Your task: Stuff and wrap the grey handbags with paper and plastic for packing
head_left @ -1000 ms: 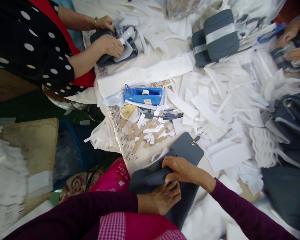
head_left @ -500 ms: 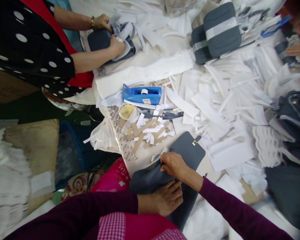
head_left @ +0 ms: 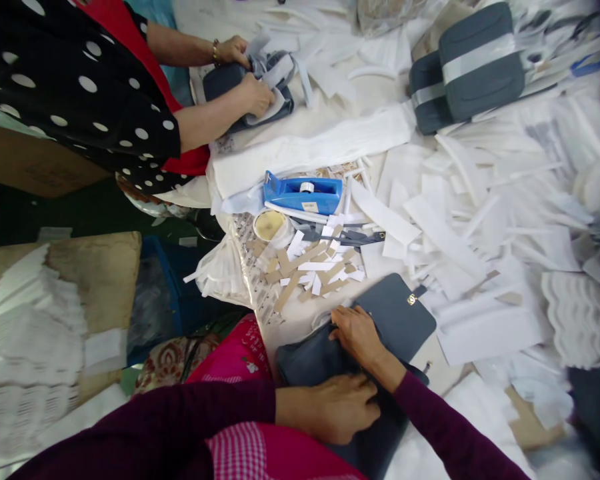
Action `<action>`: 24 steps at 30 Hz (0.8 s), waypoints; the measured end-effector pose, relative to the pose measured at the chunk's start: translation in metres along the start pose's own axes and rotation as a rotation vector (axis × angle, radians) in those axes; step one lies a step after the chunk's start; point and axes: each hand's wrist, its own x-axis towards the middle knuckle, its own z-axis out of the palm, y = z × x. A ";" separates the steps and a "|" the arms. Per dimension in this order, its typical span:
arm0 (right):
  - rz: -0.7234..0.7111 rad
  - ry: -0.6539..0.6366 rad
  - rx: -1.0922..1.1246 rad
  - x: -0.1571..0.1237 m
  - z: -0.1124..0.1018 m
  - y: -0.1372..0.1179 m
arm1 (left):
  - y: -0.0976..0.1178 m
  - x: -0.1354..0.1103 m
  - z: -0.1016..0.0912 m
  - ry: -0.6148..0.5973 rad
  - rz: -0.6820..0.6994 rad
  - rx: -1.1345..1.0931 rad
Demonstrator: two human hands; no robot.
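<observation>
A dark grey handbag [head_left: 310, 360] lies at the table edge against my lap, its flap [head_left: 393, 310] folded out away from me with a gold clasp at the flap's end. My right hand [head_left: 360, 335] is closed at the bag's opening, fingers bent over the rim. Nearer to me, my left hand [head_left: 336, 408] rests on the bag's body with its fingers curled in against it; the fingertips are partly hidden. A bit of white padding shows by the opening, just beyond my right fingers.
Paper and card strips [head_left: 310, 267], a tub [head_left: 270, 225] and a blue tape dispenser [head_left: 303, 193] lie beyond the bag. White padding pieces [head_left: 445, 233] cover the right side. Across the table, a co-worker's hands [head_left: 255, 93] handle another grey bag. Two wrapped bags [head_left: 480, 87] stand far right.
My left hand's fingers have curled in, where they lay spread before. My right hand stays at the opening. The whole view has shifted, so things appear further right.
</observation>
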 end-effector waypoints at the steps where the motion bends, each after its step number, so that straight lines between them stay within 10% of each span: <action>1: -0.002 0.012 -0.003 -0.001 0.002 0.001 | -0.005 -0.008 -0.012 0.031 -0.031 -0.066; 5: -0.020 0.047 0.003 -0.003 0.006 0.003 | -0.050 -0.053 -0.047 0.252 -0.572 -0.258; 8: -0.030 0.048 0.024 -0.003 0.006 0.004 | -0.086 -0.080 -0.041 0.107 -0.864 -0.354; 14: -0.012 0.077 0.101 -0.006 0.010 0.007 | -0.098 -0.087 -0.007 -0.089 -0.759 -0.338; 24: 0.002 0.180 0.211 -0.014 0.017 0.009 | -0.085 -0.075 -0.019 -0.172 -0.768 -0.263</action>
